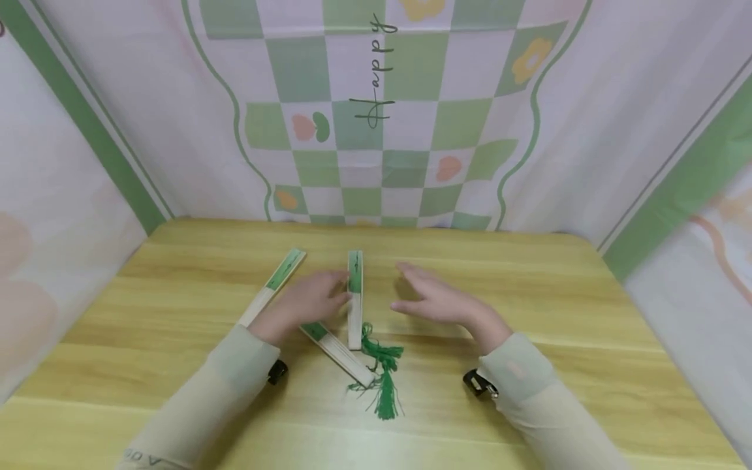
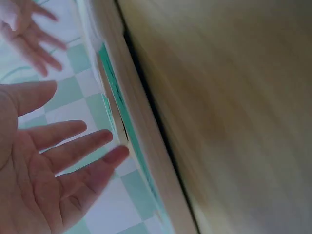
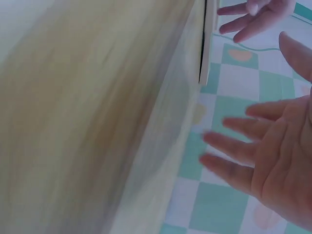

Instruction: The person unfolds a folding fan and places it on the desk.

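Three folded hand fans with green and pale ribs lie on the table. The upright-lying middle fan points away from me, and its tassel spreads to its right. At the left, a slanted fan runs partly behind my left hand. A lower fan angles out from under that hand, with a green tassel by its near end. My left fingertips are right at the middle fan's left edge, fingers extended. To the right of it, my right hand hovers with spread fingers, holding nothing.
The wooden table backs onto a hanging cloth printed with green checks. More cloth hangs at both sides. Dark wrist-camera mounts show under the left sleeve and the right sleeve.
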Demonstrator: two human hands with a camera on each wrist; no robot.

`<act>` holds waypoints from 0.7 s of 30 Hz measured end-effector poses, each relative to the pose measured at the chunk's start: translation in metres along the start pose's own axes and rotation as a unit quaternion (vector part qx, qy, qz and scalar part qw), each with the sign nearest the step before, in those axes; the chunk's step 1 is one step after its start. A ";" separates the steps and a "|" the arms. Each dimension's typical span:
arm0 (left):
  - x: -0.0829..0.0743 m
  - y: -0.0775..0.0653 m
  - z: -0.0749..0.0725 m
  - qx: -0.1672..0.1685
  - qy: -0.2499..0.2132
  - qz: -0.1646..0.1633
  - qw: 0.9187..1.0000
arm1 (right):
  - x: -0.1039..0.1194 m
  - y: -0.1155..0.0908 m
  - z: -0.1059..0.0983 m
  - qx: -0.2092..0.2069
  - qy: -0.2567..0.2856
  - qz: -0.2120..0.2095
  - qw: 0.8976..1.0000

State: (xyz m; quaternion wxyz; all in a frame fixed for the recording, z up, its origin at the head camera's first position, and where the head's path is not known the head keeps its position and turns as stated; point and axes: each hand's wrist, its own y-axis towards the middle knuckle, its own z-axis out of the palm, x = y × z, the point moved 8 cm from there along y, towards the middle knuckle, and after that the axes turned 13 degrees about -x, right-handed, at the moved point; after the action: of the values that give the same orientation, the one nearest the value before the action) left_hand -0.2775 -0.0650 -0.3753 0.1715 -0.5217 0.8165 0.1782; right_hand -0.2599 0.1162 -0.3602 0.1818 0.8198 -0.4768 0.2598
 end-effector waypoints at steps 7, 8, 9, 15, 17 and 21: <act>0.010 0.007 -0.005 -0.015 -0.144 -0.088 0.985 | 0.003 0.010 0.010 0.019 0.111 0.055 0.992; 0.011 0.007 -0.005 -0.014 -0.150 -0.088 0.985 | 0.003 0.012 0.012 0.017 0.123 0.063 0.990; 0.012 0.008 -0.003 -0.010 -0.162 -0.090 0.983 | 0.003 0.014 0.015 0.017 0.136 0.070 0.988; 0.023 0.009 0.008 0.028 -0.247 -0.149 0.957 | 0.000 0.027 0.039 0.038 0.238 0.135 0.961; 0.025 0.010 0.011 0.039 -0.281 -0.182 0.942 | -0.001 0.032 0.045 0.037 0.279 0.168 0.945; 0.026 0.013 0.015 0.063 -0.379 -0.244 0.890 | 0.002 0.039 0.047 0.014 0.369 0.228 0.901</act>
State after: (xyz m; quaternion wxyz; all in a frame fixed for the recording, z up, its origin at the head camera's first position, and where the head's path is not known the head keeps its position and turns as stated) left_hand -0.2978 -0.0731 -0.3993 0.5386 -0.5854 0.5457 0.2635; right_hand -0.2819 0.0708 -0.3948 0.2686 0.5366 -0.5455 0.5850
